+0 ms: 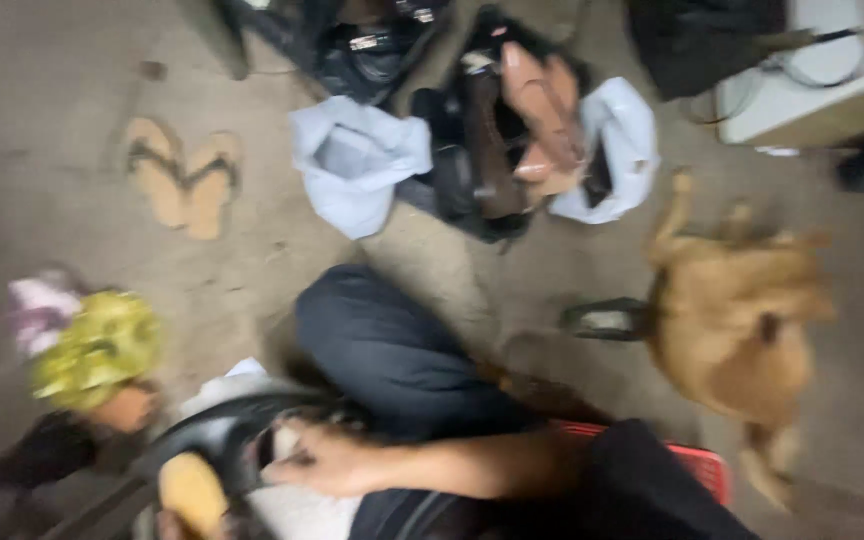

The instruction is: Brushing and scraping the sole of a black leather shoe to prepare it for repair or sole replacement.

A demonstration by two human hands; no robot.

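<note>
The right hand (317, 460) reaches across from the lower right, its fingers (287, 462) curled against the edge of a black sandal (217, 430) held low over the lap, though motion blur hides whether they actually clamp it. The left hand (167, 522) barely shows at the bottom edge, near the sandal's tan insole (192, 492), and I cannot tell how its fingers stand. On the concrete floor (42, 90) lie a pair of tan flip-flops (184, 175), pale plastic bags (357, 160) beside a heap of shoes (517, 130), and a tan dog (737, 310) stands at right.
</note>
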